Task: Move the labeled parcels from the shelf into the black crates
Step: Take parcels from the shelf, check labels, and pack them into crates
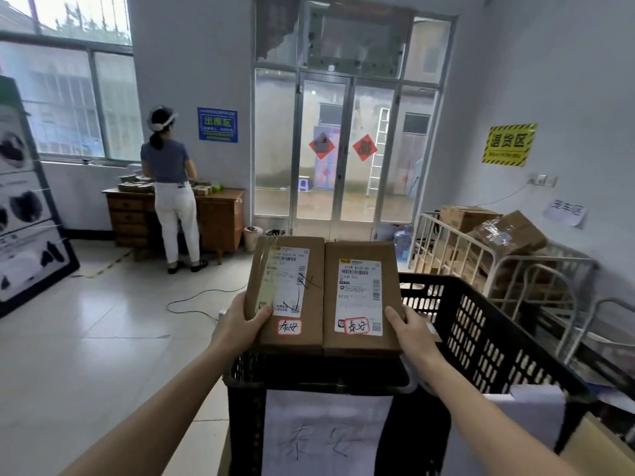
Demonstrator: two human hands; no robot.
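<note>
Two loads travel as one: the left parcel (285,293) and the right parcel (360,297) sit side by side at the centre of the frame. Their edges touch, and they are held flat with their printed labels facing up. The left hand (237,324) clamps the outer edge of the left parcel, thumb pressed on top and fingers hidden beneath. The right hand (412,329) grips the right parcel the same way from the opposite side. Pressing inward from both edges seems to be what keeps the pair together, so both can go in a single trip.

Holding them face up also leaves each red-bordered sticker (289,327) readable. Its handwritten characters look like those on the paper sign (326,431) taped to the front of the black crate (245,420) in the lower centre. That match is probably why the parcels hover directly above this crate's open top rather than over the second black crate (491,341) just to its right.

They are not yet inside. The likely next step is to lower them through the opening, and a loosened squeeze could let one slide off. No shelf shows in view. At the upper left another person (171,187) stands at a wooden desk (220,214), well apart.
</note>
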